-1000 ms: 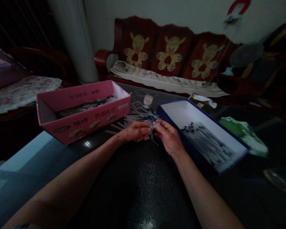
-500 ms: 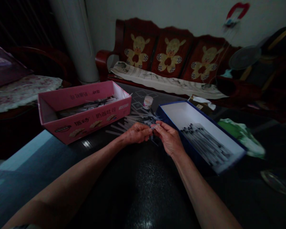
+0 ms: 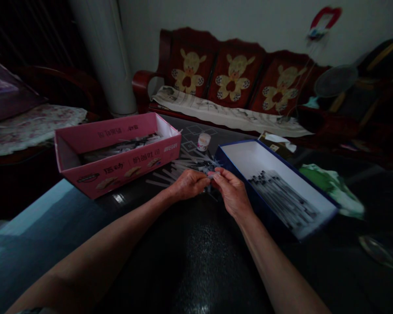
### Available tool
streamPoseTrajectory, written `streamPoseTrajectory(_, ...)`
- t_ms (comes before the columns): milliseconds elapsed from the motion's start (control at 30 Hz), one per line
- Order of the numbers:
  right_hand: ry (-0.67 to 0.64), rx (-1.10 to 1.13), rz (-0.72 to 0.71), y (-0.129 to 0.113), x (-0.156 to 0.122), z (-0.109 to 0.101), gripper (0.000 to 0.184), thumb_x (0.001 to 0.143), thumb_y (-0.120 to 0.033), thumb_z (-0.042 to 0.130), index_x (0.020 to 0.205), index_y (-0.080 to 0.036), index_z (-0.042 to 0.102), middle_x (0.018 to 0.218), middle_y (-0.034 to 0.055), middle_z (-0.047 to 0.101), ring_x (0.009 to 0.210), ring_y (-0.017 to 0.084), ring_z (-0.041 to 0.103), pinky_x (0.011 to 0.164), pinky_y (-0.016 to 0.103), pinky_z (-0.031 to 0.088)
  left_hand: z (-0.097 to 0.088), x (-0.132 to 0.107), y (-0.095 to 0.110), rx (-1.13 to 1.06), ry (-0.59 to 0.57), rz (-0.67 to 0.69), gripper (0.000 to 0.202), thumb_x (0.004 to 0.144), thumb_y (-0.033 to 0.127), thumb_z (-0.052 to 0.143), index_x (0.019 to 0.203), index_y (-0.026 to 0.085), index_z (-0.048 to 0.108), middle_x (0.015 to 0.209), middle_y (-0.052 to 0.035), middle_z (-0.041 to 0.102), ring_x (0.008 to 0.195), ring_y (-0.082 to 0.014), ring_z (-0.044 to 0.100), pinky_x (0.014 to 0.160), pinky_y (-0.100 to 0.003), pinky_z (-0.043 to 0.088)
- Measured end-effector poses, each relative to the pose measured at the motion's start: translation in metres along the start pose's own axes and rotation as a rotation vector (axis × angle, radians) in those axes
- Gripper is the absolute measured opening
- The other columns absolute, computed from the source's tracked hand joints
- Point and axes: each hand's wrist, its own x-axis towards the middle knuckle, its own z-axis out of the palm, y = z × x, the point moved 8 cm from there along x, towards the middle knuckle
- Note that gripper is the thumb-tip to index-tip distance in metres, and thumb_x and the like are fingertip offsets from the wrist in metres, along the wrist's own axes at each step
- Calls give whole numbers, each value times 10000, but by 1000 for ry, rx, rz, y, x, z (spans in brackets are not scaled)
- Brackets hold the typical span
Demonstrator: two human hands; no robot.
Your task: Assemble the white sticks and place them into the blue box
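My left hand [image 3: 191, 184] and my right hand [image 3: 231, 187] meet over the dark table, fingertips pinched close together. Between them is a small, pale, thin strip-like piece [image 3: 212, 176]; most of it is hidden by the fingers. Just beyond the hands lies a loose spread of pale narrow strips [image 3: 163, 175], some with dark parts. On the left stands a pink cardboard box [image 3: 134, 165] with more strips inside. To the right is a blue box with a white inside [image 3: 298, 181], holding a row of slim, clear pieces with dark ends [image 3: 278, 196].
A small white tub [image 3: 203, 141] stands behind the loose strips. Beyond the blue box lie a green and white plastic bag [image 3: 332, 187] and a box with white paper [image 3: 278, 141]. A wooden sofa [image 3: 216, 74] with patterned backs stands behind the table.
Both hands stay together at nearly the same spot, with small shifts of the fingers. The view has moved slightly; the boxes and strips look unchanged.
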Motion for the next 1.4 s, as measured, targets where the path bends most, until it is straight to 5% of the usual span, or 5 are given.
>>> streamPoseTrajectory(300,188,-139,-290,-35,7,-29,341,771,-341,650,1078,-208,585,983,43,712,813,141,648,738,296,518,-6,0,-11,-116,-34,36,282,902,353,480,921,130,651,636,21,568,464,-54,491,429,-159,358)
streamPoseTrajectory(600,116,-1279,-1007,-70,-40,29,292,867,-176,525,1139,-223,620,1298,79,597,1306,281,428,1094,549,257,-14,1,-9,-76,79,108,271,871,329,497,855,119,668,592,27,496,538,-75,412,465,-189,315)
streamPoseTrajectory(767,39,-1413,-1035,-53,-45,41,225,917,-189,495,1086,-225,640,1206,36,673,1292,262,454,1106,537,192,-12,1,-5,-39,82,129,293,872,315,487,671,124,582,569,34,455,540,-70,392,491,-193,320)
streamPoseTrajectory(1167,25,-1402,-1006,-53,-44,41,187,942,-202,468,1030,-227,630,1093,34,709,1219,242,511,1092,510,166,-9,-2,4,-79,76,147,286,886,335,508,756,118,641,594,28,498,567,-80,447,525,-194,354)
streamPoseTrajectory(1400,176,-1415,-889,-99,-25,-1,182,899,-186,463,1003,-201,613,1024,67,688,1014,225,594,971,416,334,-31,-9,-3,-321,354,43,438,921,463,452,1107,118,648,587,5,559,536,-109,503,510,-212,402)
